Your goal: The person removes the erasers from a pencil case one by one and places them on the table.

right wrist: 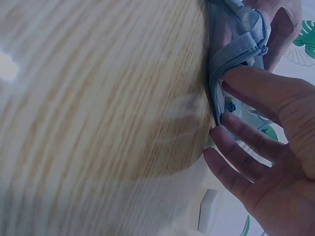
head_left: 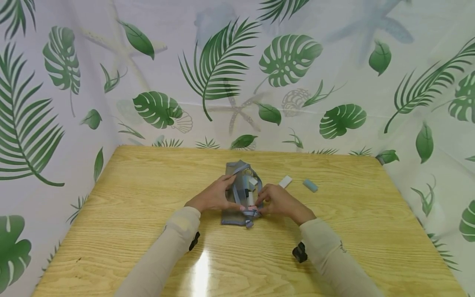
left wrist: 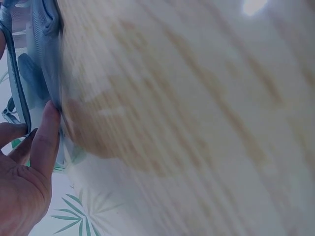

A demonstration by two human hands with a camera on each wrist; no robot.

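A grey-blue mesh pouch [head_left: 231, 217] with blue trim lies on the table, its mouth spread. Through it show small pieces, among them a white one [head_left: 250, 198] and a pink one [head_left: 252, 208]; their exact kind is unclear. My left hand [head_left: 215, 196] grips the pouch's left side, thumb near the lower trim and fingers higher up. At the right edge of the mouth, my right hand [head_left: 280, 202] pinches the rim. The trim [right wrist: 236, 54] runs by its thumb in the right wrist view, the other fingers loosely bent.
Right of the pouch lie a white block [head_left: 285, 181] and a blue block [head_left: 310, 185] on the wooden table [head_left: 148, 239]. Behind the table hangs a leaf-printed cloth [head_left: 237, 119], which also covers both sides.
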